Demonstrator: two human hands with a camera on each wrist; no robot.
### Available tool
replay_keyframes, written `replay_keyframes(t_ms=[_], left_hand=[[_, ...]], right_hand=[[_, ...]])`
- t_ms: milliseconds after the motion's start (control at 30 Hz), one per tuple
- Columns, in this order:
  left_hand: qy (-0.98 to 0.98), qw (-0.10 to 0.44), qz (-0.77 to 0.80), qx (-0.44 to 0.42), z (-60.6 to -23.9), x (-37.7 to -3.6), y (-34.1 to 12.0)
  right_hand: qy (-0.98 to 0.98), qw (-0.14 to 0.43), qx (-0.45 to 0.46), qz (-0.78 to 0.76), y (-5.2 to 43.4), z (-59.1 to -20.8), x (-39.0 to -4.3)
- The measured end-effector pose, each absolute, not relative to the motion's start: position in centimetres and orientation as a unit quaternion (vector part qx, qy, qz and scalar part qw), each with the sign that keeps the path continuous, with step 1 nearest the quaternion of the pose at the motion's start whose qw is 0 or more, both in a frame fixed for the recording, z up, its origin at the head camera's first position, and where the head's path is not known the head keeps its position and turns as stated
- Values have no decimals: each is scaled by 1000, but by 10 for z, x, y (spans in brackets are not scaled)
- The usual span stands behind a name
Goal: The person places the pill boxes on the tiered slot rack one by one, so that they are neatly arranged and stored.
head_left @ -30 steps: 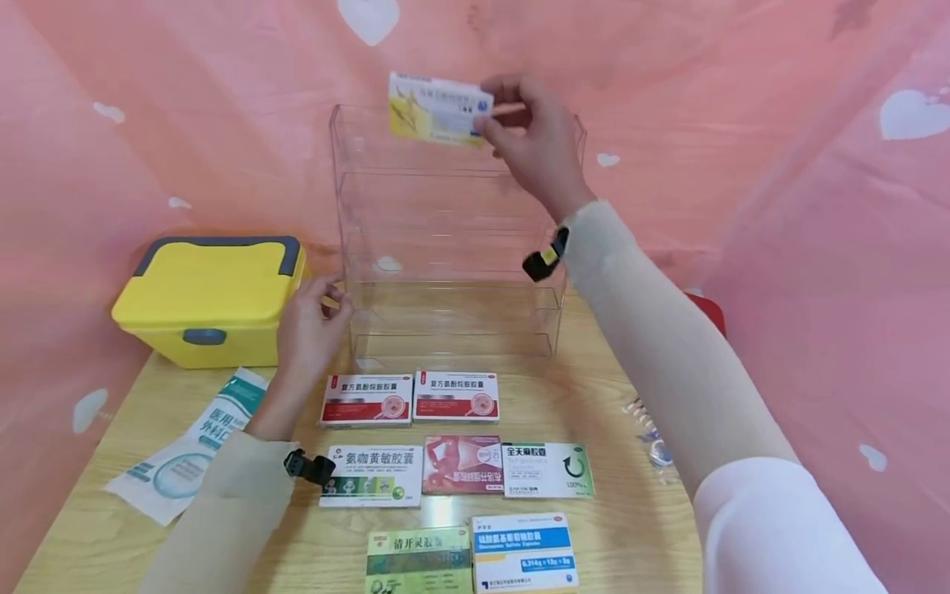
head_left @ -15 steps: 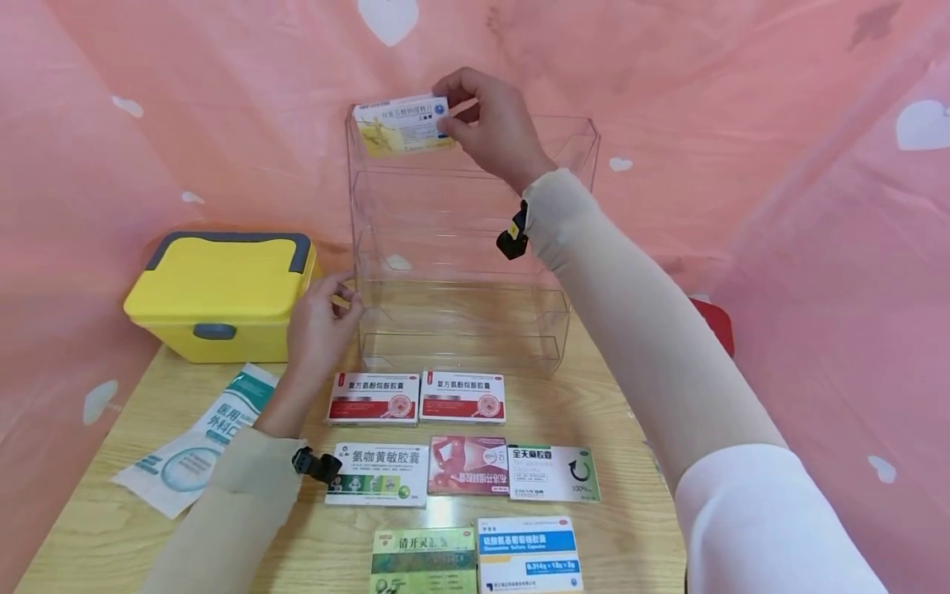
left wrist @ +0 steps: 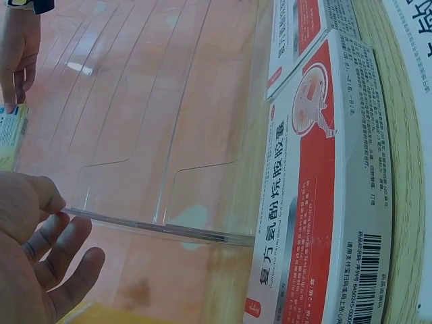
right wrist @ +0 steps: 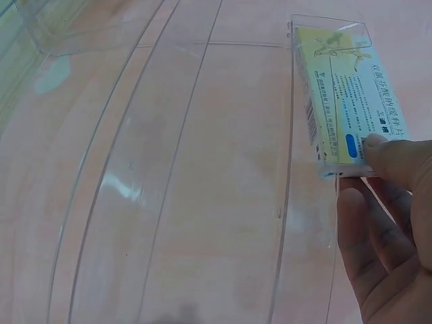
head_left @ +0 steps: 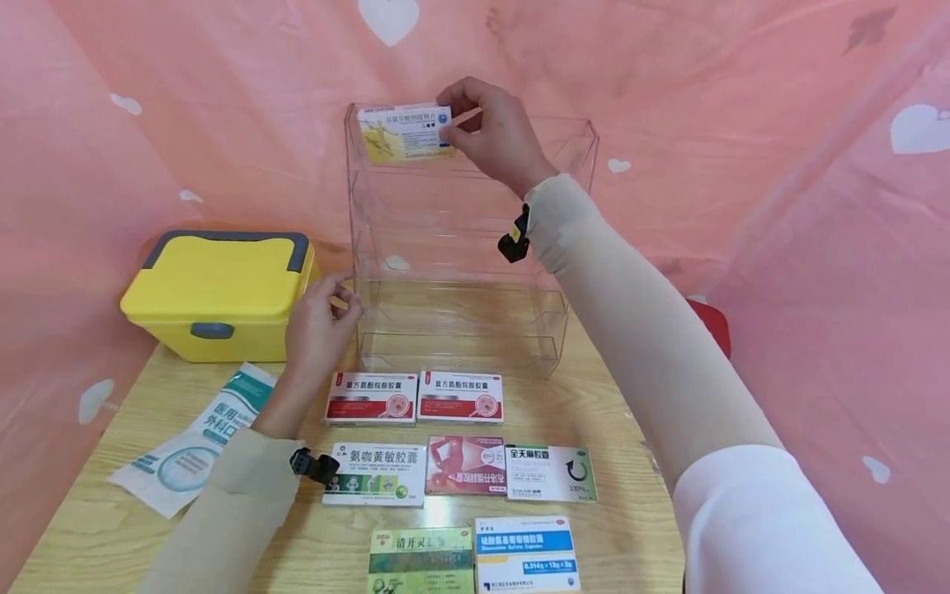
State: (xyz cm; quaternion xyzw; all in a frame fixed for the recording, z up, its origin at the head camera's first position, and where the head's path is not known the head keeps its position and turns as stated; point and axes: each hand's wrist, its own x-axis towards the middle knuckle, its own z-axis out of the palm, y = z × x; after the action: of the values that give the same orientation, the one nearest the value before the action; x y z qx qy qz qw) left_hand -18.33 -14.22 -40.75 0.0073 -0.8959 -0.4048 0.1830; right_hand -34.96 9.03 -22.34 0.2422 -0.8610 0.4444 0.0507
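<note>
At the left end of the top tier of a clear acrylic rack (head_left: 475,194), my right hand (head_left: 497,136) pinches a white and yellow medicine box (head_left: 401,139) by its right end. Thumb on its printed face, fingers behind, the right wrist view has the box (right wrist: 347,94) overlapping the clear tier's end. Lower down, my left hand (head_left: 319,326) is at the rack's left side. In the left wrist view its thumb and fingers (left wrist: 67,246) pinch the side panel's edge. Two red and white medicine boxes (head_left: 371,399) lie side by side just before the rack.
More medicine boxes lie in rows nearer me, among them a pink one (head_left: 465,464), a green one (head_left: 420,561) and a blue and white one (head_left: 525,553). A yellow lidded case (head_left: 215,289) and a mask packet (head_left: 196,445) are at left. Something red (head_left: 710,326) stands behind my right arm.
My right hand has carried the white and yellow box left and slightly down to the top tier's left end. My left hand has stayed at the rack's left side.
</note>
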Motion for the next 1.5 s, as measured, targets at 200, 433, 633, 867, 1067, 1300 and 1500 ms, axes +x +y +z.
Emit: replay_keyframes(t_ms=[200, 433, 633, 867, 1067, 1300, 1500], left_hand=[[-895, 180, -409, 3, -408, -184, -141], [-893, 172, -416, 4, -412, -181, -140], [-894, 179, -411, 12, -410, -179, -148], [-894, 178, -410, 12, -408, -175, -159], [-895, 176, -410, 16, -407, -175, -166], [-896, 163, -413, 24, -408, -174, -173], [-898, 159, -410, 24, -409, -175, -176]], right_hand=[[-871, 66, 244, 421, 99, -226, -343], [-864, 118, 293, 393, 151, -251, -293], [-869, 34, 277, 410, 230, -320, -212], [-907, -79, 190, 367, 287, -411, -111], [-924, -115, 154, 330, 294, -452, -64], [-936, -89, 164, 298, 293, -466, -59], [-936, -91, 171, 294, 293, -473, -62]])
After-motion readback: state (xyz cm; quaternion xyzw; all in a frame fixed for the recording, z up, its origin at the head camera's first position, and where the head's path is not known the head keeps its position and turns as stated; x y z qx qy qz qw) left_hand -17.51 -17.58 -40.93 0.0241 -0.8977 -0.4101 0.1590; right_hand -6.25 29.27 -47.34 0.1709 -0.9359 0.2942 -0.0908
